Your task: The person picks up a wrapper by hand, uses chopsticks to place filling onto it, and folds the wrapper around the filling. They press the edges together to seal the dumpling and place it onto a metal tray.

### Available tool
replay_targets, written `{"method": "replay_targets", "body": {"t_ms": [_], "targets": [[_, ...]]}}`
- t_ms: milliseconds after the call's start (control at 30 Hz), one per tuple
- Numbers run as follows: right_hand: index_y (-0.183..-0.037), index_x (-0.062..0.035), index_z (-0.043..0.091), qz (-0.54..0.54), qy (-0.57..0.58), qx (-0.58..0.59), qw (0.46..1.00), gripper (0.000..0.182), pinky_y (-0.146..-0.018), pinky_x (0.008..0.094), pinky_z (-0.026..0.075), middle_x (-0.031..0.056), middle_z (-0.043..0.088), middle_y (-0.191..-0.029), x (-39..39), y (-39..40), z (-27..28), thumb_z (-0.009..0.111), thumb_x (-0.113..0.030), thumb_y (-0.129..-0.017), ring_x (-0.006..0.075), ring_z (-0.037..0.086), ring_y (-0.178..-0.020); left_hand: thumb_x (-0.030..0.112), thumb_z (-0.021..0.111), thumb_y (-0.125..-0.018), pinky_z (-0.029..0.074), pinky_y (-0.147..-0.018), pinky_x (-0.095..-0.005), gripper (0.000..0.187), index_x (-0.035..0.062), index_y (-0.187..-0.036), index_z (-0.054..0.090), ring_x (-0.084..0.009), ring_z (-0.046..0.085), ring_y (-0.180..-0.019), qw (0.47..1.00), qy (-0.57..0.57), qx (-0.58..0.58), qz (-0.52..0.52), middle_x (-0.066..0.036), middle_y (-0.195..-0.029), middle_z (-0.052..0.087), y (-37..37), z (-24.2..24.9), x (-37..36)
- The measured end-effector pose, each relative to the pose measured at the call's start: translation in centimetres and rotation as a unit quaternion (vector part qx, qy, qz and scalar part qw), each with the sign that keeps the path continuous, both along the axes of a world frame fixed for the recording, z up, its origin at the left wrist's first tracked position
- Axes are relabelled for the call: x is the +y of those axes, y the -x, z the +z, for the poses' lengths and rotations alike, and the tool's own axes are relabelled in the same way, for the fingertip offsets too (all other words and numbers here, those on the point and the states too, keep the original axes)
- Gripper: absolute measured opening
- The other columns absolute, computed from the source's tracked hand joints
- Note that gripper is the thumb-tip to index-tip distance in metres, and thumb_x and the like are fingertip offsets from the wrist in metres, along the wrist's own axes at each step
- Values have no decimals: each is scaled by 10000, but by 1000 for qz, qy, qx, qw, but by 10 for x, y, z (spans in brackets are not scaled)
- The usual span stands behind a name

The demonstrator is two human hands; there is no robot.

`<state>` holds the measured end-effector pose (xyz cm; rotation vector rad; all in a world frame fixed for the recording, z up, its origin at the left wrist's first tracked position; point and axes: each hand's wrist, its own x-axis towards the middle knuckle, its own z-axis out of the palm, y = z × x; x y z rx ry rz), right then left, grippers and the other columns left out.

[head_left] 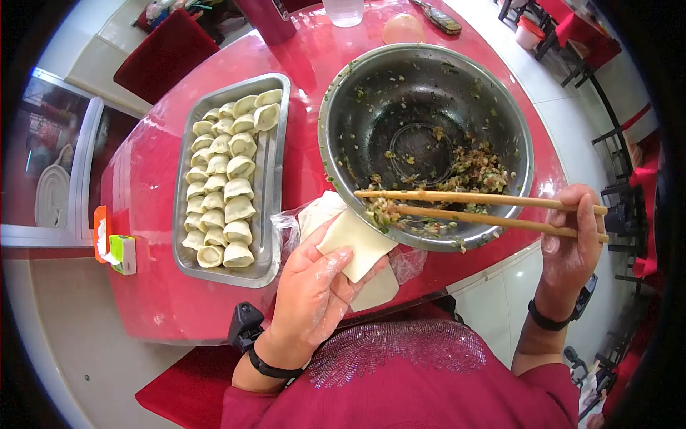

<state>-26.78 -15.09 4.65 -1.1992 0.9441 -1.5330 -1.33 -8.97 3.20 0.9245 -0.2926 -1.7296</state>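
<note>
In my left hand (314, 289) is a square dough wrapper (357, 243), pinched between thumb and fingers just below the bowl's near rim. More wrappers (375, 289) lie under and beside that hand, partly on clear plastic film. My right hand (575, 232) grips a pair of long wooden chopsticks (471, 196). Their tips reach across the big metal bowl (525, 154) to its near left side, where a clump of minced filling (382, 212) sits between them. More filling (479, 171) clings to the bowl's right side.
Left of the bowl, a metal tray (275, 179) holds rows of folded dumplings (239, 189). A dark red flask (268, 18), a clear cup (344, 11) and a phone-like object (437, 18) stand or lie at the far edge. A small green-and-white box (123, 255) is at the left.
</note>
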Motion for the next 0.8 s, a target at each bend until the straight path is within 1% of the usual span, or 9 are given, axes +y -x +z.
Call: {"method": "replay_targets", "body": {"t_ms": [100,300,433,467,500,533,567,633,800], "targets": [[-860,27,493,25,43,-1,999,295,-303,177,323,76,475,-591,8,-4,5,327,-209,-923,79,403,-369,2,376,-847,408,-922,-399,417,-22,-1256,298,-247,481,-1084,1000,5,8,13,-141,-1208,440,2,6,2],[-858,23,478,96,134,91,982,327,-300,188,339,106,477,-641,19,-4,8,352,-273,-915,98,429,-408,-50,350,-812,412,-924,-408,448,-16,-1256,301,-242,479,-1089,998,1,57,6,-127,-1208,446,0,5,9],[-936,19,467,32,146,7,989,257,-326,180,338,110,479,-659,10,5,2,371,-217,-912,99,428,-416,-66,343,-797,418,-920,-406,466,-21,-1259,295,-247,475,-1093,998,-4,67,15,-131,-1212,443,-2,4,9],[-943,20,477,-69,171,152,971,235,-339,178,343,99,485,-650,5,6,-1,379,-191,-910,96,431,-418,-63,344,-796,418,-920,-404,473,-23,-1264,287,-252,471,-1098,999,-3,53,11,-134,-1214,440,-2,4,7],[-949,21,486,-169,191,293,922,215,-353,177,347,89,492,-642,0,7,-3,388,-165,-908,92,435,-421,-60,346,-794,418,-921,-403,480,-25,-1268,279,-258,467,-1102,999,-3,39,6,-137,-1217,437,-3,3,5],[-931,26,520,-25,115,99,988,177,-408,179,393,64,514,-625,-3,-8,5,428,-119,-893,92,468,-448,-60,346,-794,418,-921,-403,480,-25,-1268,279,-258,467,-1102,999,-1,40,1,-137,-1217,437,-3,2,3],[-931,26,520,-30,116,99,988,177,-408,179,393,64,514,-625,-6,-19,3,428,-119,-893,92,468,-448,-57,350,-791,420,-918,-401,489,-28,-1272,271,-263,467,-1102,999,0,40,6,-141,-1220,434,-3,1,3],[-879,20,551,-32,18,150,988,174,-440,178,411,45,526,-612,-10,-31,-6,459,-127,-884,91,487,-468,-55,353,-788,423,-915,-399,497,-32,-1276,262,-268,467,-1102,999,-1,40,5,-145,-1224,430,-3,-1,2],[-841,12,558,7,30,129,991,205,-433,176,404,66,543,-639,-9,-28,-7,459,-161,-887,92,500,-483,-54,355,-783,423,-913,-398,505,-42,-1277,250,-275,469,-1100,999,-18,28,2,-161,-1227,421,-2,-4,1]]}}
